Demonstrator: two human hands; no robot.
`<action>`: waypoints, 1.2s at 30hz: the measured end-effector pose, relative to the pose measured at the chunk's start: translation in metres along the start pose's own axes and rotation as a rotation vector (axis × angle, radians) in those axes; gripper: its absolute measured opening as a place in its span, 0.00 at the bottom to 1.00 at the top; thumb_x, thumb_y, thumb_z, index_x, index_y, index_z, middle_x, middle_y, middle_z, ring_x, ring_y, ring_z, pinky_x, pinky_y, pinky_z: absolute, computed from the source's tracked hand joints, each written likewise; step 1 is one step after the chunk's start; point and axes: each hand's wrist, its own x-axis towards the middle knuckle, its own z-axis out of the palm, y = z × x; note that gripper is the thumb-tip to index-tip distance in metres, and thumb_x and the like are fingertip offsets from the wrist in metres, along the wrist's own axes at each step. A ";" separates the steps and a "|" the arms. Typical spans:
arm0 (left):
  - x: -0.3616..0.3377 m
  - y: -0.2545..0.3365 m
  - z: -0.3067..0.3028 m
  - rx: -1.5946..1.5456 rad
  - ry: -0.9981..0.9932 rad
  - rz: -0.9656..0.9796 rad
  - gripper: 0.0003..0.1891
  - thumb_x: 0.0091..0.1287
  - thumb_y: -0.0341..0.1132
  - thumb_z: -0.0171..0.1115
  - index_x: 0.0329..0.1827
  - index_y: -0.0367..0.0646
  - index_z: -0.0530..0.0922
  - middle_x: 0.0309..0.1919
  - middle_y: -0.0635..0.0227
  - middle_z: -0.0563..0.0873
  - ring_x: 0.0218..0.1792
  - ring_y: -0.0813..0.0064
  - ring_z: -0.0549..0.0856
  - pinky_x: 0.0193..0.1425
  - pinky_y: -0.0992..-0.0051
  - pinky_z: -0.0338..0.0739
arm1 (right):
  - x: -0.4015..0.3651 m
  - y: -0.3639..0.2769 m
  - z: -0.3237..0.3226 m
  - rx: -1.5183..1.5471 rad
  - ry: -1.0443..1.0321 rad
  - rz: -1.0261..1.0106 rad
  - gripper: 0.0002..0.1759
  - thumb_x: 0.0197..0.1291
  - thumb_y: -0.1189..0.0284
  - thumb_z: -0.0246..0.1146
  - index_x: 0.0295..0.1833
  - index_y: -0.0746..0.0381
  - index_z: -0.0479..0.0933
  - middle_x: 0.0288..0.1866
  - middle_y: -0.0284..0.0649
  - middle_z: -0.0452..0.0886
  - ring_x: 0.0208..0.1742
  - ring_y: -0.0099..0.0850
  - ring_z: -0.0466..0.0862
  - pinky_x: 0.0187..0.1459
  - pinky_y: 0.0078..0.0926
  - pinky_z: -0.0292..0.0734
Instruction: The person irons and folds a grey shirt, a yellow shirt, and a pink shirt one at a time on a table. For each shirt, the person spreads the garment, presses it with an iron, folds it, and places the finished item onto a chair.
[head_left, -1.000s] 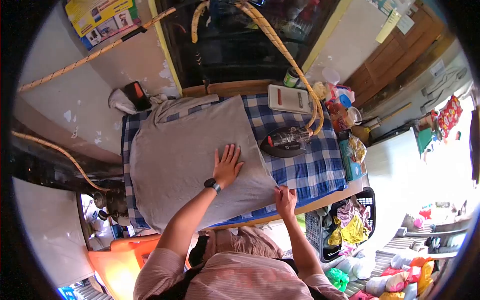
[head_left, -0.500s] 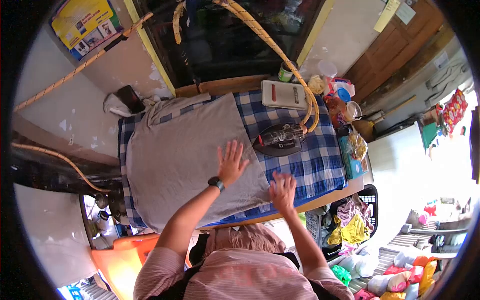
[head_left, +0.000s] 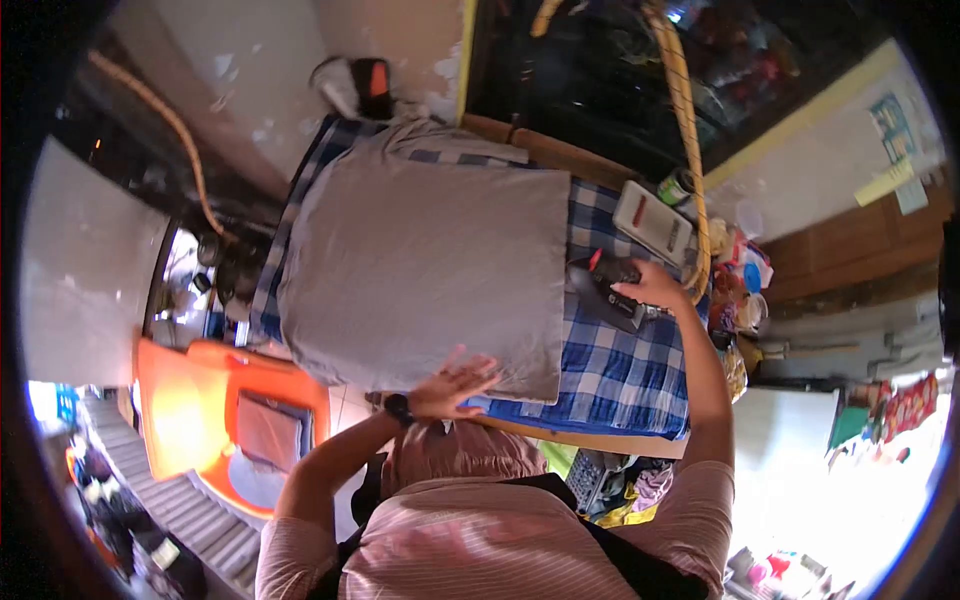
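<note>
Shirt-grey cloth (head_left: 430, 260) mostly spread smooth; far edge bunched, not yet flattened, faint creases near side. My right hand (head_left: 655, 287) grips the iron (head_left: 607, 300), just beside the cloth, over the checked cover (head_left: 620, 370). Left hand (head_left: 450, 390) empty, fingers spread, at near edge; contact unclear.

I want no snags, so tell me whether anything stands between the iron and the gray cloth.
Nothing visible does. The iron, in the grip of the right hand, is over the checkered cover, right beside the gray cloth. The left hand is at the cloth's near edge, away from the iron.
</note>
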 end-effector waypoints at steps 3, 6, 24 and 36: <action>-0.057 -0.010 0.000 0.378 0.083 -0.172 0.38 0.63 0.47 0.61 0.75 0.50 0.58 0.77 0.64 0.55 0.78 0.67 0.50 0.79 0.50 0.34 | 0.013 -0.003 0.003 0.259 0.010 0.242 0.21 0.56 0.60 0.70 0.45 0.65 0.75 0.23 0.34 0.77 0.18 0.22 0.76 0.21 0.23 0.72; -0.099 -0.012 0.004 0.330 0.101 -0.404 0.39 0.58 0.38 0.61 0.75 0.48 0.58 0.77 0.64 0.55 0.78 0.68 0.50 0.79 0.49 0.36 | -0.002 -0.041 0.035 0.226 0.365 0.290 0.19 0.55 0.65 0.69 0.42 0.67 0.72 0.20 0.36 0.76 0.13 0.23 0.73 0.16 0.26 0.68; -0.179 -0.042 -0.014 0.151 0.250 -0.635 0.32 0.61 0.33 0.56 0.71 0.38 0.61 0.69 0.53 0.67 0.73 0.55 0.62 0.76 0.60 0.55 | -0.072 -0.153 0.184 -0.258 -0.215 -0.257 0.36 0.42 0.56 0.73 0.59 0.59 0.77 0.42 0.51 0.85 0.45 0.47 0.85 0.48 0.40 0.80; -0.216 -0.136 -0.081 0.219 1.041 -1.367 0.17 0.71 0.48 0.55 0.45 0.41 0.70 0.31 0.50 0.84 0.31 0.44 0.83 0.32 0.56 0.75 | -0.011 -0.268 0.252 -0.326 -0.296 -0.202 0.37 0.45 0.53 0.70 0.61 0.58 0.75 0.39 0.55 0.84 0.43 0.51 0.85 0.47 0.43 0.80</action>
